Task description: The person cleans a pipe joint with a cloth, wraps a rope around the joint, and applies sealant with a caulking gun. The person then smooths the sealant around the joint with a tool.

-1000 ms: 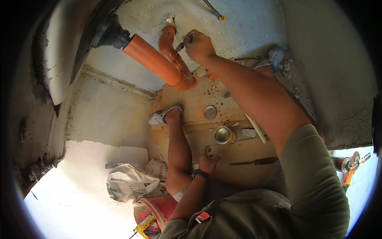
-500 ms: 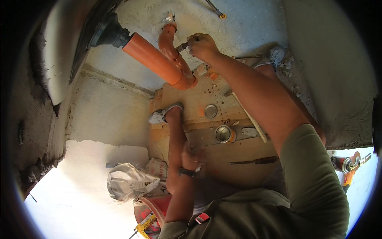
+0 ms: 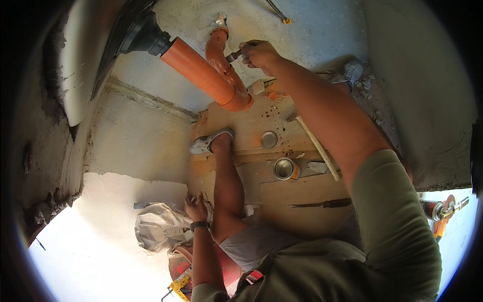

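My right hand [image 3: 259,54] is raised to the wall and shut on a small dark-handled tool [image 3: 234,54]. The tool's tip touches the narrow curved orange pipe [image 3: 218,53]. That pipe joins a wide orange pipe [image 3: 198,70], which slants down from a black fitting [image 3: 146,35]. My left hand [image 3: 196,206], with a watch on its wrist, is low beside my bent leg. Its fingers are apart at the edge of a crumpled white bag [image 3: 158,226], and it holds nothing. An open round can [image 3: 285,168] and its lid [image 3: 269,139] lie on the wooden boards [image 3: 302,189].
My shoe [image 3: 205,145] rests on the boards' left edge. A thin wooden stick [image 3: 317,148] and a long dark tool [image 3: 322,203] lie on the boards. An orange tool [image 3: 443,211] lies at the right. A yellow object [image 3: 181,284] sits at the bottom. Rough plaster walls close in all around.
My left hand has left the boards near the can and moved left and down to the white bag. My right hand stays at the narrow pipe with the tool.
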Demonstrator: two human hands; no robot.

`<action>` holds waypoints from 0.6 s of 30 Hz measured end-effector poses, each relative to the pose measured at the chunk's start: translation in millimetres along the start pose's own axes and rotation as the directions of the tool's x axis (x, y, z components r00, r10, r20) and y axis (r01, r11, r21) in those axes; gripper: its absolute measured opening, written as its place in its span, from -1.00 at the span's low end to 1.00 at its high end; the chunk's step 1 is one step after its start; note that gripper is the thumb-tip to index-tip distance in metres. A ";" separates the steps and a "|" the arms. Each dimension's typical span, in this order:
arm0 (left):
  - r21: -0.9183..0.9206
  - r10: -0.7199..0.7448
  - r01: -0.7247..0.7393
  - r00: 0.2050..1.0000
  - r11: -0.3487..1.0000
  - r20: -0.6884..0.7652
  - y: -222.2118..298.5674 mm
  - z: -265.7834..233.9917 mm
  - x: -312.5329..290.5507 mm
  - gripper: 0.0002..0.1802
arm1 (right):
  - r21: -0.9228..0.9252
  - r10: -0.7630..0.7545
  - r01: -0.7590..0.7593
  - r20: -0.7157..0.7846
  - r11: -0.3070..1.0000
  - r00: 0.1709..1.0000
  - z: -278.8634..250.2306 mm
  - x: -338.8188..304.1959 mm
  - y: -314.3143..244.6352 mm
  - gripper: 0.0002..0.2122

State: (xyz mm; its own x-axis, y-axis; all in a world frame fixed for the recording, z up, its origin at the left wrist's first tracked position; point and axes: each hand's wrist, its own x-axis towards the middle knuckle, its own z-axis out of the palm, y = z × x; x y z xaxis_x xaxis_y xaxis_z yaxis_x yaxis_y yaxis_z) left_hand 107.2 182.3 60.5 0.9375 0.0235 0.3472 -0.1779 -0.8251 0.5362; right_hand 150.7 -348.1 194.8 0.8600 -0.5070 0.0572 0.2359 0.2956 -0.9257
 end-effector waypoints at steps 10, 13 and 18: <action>-0.039 -0.051 0.051 0.999 0.998 -0.006 0.7 15.4 -16.9 -0.26 | -0.290 -0.363 0.381 0.116 0.878 0.925 -23.5 -32.0 1.0 -0.76; -0.045 -0.085 0.085 0.996 0.995 0.001 2.5 11.2 -19.0 -0.26 | -0.363 -0.409 0.428 0.133 0.828 0.903 -10.0 -39.8 2.5 -0.77; -0.032 -0.052 0.052 0.998 0.998 0.021 -3.8 14.5 -22.1 -0.26 | -0.389 -0.393 0.415 0.139 0.822 0.909 -8.3 -90.6 9.9 -0.78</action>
State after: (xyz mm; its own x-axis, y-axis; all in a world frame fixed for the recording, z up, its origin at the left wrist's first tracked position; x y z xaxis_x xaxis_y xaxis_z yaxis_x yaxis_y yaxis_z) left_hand 91.5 176.7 39.7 0.9515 0.0541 0.3028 -0.1382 -0.8044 0.5779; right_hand 71.3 -306.0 177.3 0.7521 -0.4641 0.4680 0.3750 -0.2825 -0.8829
